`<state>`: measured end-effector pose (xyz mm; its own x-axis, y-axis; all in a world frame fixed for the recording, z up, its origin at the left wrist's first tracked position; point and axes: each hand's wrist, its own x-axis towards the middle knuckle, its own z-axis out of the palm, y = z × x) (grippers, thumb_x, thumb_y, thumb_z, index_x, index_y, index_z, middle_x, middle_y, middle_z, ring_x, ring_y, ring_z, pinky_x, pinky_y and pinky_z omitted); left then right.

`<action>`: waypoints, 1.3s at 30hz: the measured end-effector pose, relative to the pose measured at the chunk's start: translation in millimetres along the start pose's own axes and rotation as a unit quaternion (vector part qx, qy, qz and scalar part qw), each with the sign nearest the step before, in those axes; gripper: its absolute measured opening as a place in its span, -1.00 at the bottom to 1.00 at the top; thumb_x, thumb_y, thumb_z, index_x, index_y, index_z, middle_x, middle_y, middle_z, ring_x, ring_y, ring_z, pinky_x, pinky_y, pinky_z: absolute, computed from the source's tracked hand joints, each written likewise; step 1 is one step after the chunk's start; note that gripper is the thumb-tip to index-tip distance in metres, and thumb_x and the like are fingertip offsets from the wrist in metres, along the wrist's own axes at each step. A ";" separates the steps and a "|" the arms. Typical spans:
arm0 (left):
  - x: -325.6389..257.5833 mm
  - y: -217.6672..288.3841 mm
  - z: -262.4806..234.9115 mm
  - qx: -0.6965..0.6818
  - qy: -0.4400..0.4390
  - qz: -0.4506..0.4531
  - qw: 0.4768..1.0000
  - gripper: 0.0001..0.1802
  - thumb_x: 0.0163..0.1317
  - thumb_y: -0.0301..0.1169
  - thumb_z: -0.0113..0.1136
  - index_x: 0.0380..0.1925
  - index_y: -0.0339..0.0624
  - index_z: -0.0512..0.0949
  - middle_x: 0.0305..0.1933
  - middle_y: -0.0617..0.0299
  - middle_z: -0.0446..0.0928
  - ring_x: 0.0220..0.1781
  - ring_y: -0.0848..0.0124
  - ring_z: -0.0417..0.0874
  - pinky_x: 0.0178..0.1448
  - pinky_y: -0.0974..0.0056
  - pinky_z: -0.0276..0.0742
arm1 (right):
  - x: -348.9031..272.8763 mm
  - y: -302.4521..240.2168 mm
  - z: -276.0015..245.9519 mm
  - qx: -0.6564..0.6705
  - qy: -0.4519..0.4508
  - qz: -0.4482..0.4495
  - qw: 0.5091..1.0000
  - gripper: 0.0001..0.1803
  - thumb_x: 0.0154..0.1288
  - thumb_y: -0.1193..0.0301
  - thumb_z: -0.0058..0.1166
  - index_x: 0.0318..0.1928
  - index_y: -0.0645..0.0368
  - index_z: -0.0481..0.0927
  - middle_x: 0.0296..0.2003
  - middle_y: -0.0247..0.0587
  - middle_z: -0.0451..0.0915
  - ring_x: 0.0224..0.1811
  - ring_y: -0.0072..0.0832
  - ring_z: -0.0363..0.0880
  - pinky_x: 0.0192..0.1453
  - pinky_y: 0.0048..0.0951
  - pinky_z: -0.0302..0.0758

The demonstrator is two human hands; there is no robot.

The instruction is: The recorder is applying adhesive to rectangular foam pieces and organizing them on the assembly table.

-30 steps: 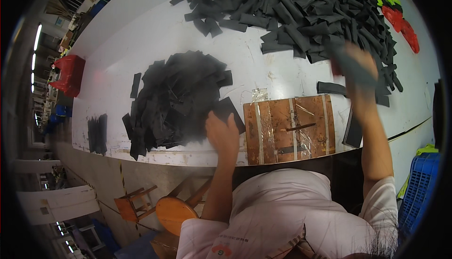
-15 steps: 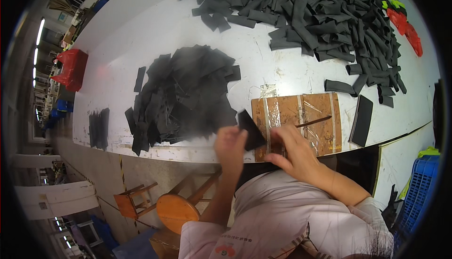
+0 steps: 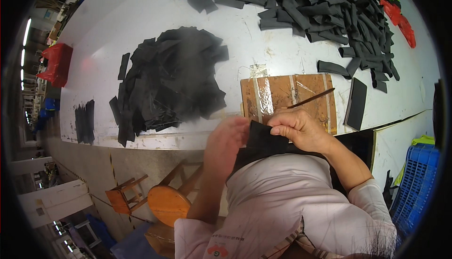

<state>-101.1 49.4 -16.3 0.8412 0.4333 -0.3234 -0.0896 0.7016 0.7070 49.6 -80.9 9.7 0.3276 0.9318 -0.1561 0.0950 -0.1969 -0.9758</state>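
A black fabric piece (image 3: 266,136) is pinched at its upper right corner by my right hand (image 3: 299,128), just in front of my body at the table's near edge. A thin dark brown stick-like tool (image 3: 313,97) juts from behind the same hand; its grip on the tool is hidden. Beside the fabric's left edge is my left hand (image 3: 228,139), blurred, its fingers stretched out; contact with the cloth is unclear. Beyond my right hand lies a brown board (image 3: 278,92) crossed by strips of clear tape.
Flat black fabric pieces form a pile (image 3: 172,78) on the white table (image 3: 106,78). Dark grey tube-like pieces heap (image 3: 320,12) at the far right. A flat black object (image 3: 356,103) lies right of the board. Wooden stools (image 3: 169,205) and a blue crate (image 3: 414,179) stand below.
The black fabric piece has passed from my left hand to my right, nearer my body. My left hand has let go and its fingers have straightened. The view has shifted slightly.
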 end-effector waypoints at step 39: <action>8.7 -24.0 15.5 -0.109 -0.032 -0.031 0.993 -0.74 -0.05 -0.67 0.00 -0.29 -0.27 0.34 -0.43 0.21 0.47 -0.69 0.72 0.28 -0.71 0.60 0.13 | -6.2 0.6 31.2 -0.201 0.208 -0.088 0.953 -0.93 -0.08 0.66 -0.01 -0.49 0.29 0.47 -0.58 -0.26 0.38 -0.63 -0.54 0.34 -0.56 -0.56 0.29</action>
<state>-83.3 27.5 -26.3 0.8807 0.3524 -0.3165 -0.1435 0.8353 0.5308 18.4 -77.3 5.2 0.6095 0.7765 0.1599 0.5076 -0.2274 -0.8310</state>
